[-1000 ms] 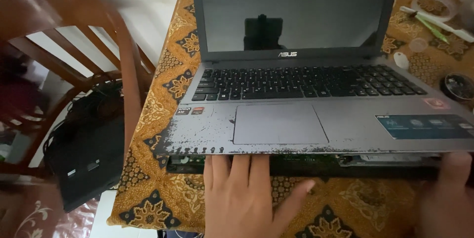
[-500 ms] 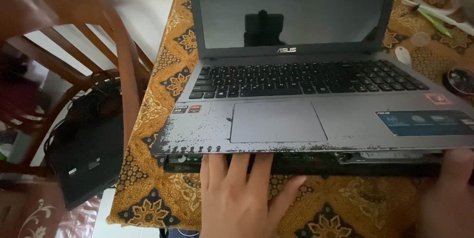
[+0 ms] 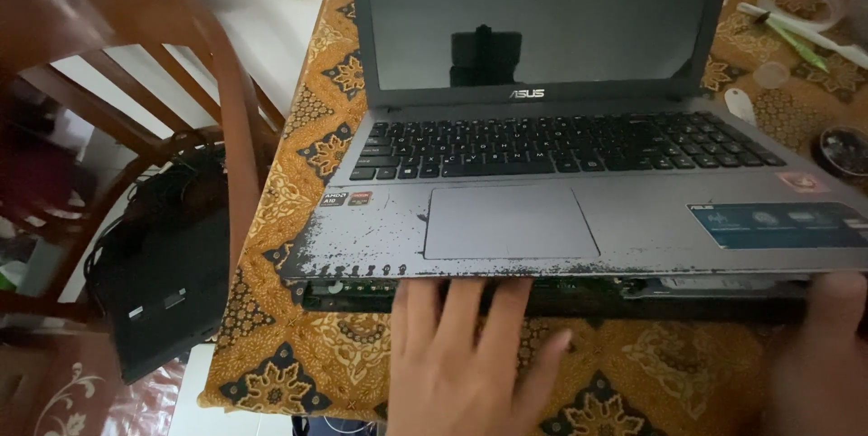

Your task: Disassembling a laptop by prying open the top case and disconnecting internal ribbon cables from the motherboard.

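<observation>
- Two bare hands are at the near edge of the open grey laptop with worn, chipped palm rest (image 3: 579,219); the left hand (image 3: 466,359) lies flat on the cloth with fingers spread, and the fingertips reach into the gap under the palm rest.
- The right hand (image 3: 818,355) is at the front right corner of the machine; it is blurred and partly out of the picture, so one cannot tell if it grips the edge or only rests against it.
- The palm rest panel stands a little lifted from the base, and a green board and dark inner parts show in the opening; the fingers seem placed there to support or pry this panel.
- The laptop sits in the middle of a table covered with an orange-brown patterned batik cloth (image 3: 298,345), screen dark.
- At the far right lie small round lids and a white pen (image 3: 796,24).
- On the left stands a brown wooden chair (image 3: 136,47) with a black flat device with cables (image 3: 163,282) on its seat; a white wall is behind.
</observation>
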